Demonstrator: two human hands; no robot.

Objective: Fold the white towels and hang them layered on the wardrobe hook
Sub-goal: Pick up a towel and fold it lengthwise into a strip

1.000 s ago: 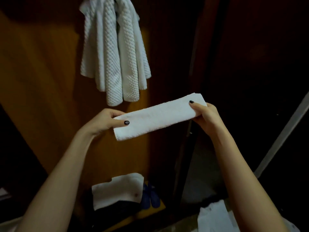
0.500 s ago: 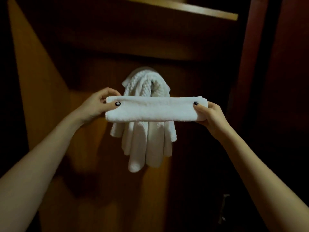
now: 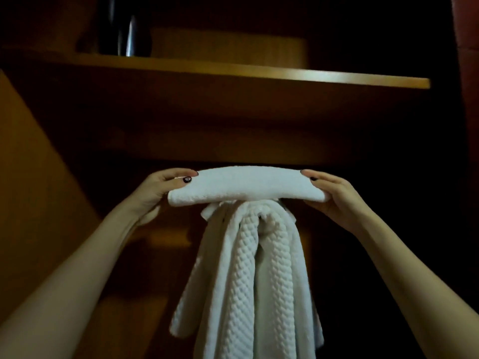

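Note:
A folded white towel (image 3: 246, 185) is stretched level between my hands, just above the top of a textured white towel (image 3: 254, 275) that hangs down inside the wardrobe. My left hand (image 3: 158, 190) pinches the folded towel's left end, thumb on top. My right hand (image 3: 334, 193) pinches its right end the same way. The middle of the folded towel touches or nearly touches the top of the hanging towel. The hook is hidden behind the towels.
A wooden shelf (image 3: 233, 71) runs across above the towels, with a dark bottle-like object (image 3: 124, 29) standing on it. The wooden wardrobe side panel (image 3: 39, 203) slopes on the left. The right side is dark.
Both hands lifted the folded towel from in front of the hanging towel up to its top. My view tilted upward, bringing the shelf into sight.

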